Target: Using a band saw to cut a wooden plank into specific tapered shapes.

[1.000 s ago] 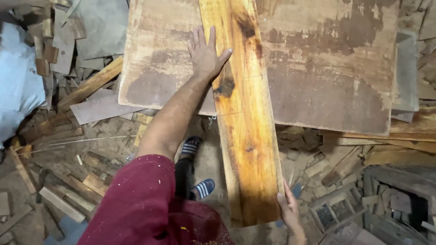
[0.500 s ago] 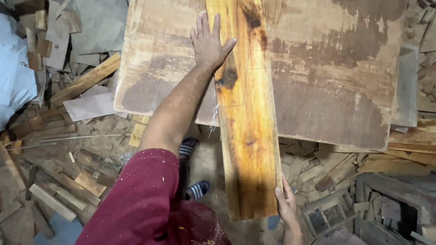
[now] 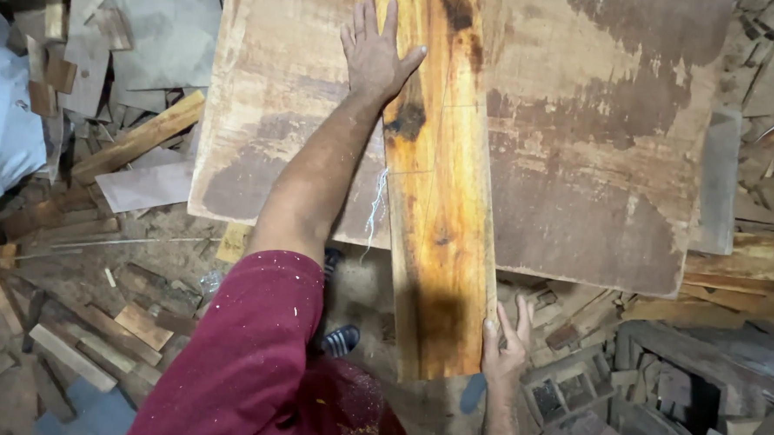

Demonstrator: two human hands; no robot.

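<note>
Two bare hands rest on one long orange-brown plank (image 3: pixel 435 202). The left hand (image 3: pixel 375 56) lies flat with fingers spread along the plank's left edge, palm partly on the plank and partly on the worn board (image 3: pixel 599 148) beneath, gripping nothing. The right hand (image 3: pixel 505 349) is at the plank's near right corner, fingers stretched upward and pressed against the right edge, thumb on the near end; it steadies the plank rather than closing round it.

The plank runs lengthwise from the far edge of the board, across its middle, and juts well past the board's near edge over the floor. A dark knot (image 3: pixel 406 121) marks the plank just below the left hand, and thin pencil lines cross its face. The board is broad, stained and patchy brown.

A dark red sleeve (image 3: pixel 259 351) speckled with sawdust covers the left upper arm. Beneath it a striped sandal (image 3: pixel 340 339) shows on the floor. Wood offcuts (image 3: pixel 78 317) litter the floor off the board's near left corner, and more scrap pieces (image 3: pixel 624 376) pile up off its near right corner. A pale blue sack (image 3: pixel 4 131) lies at the far left.
</note>
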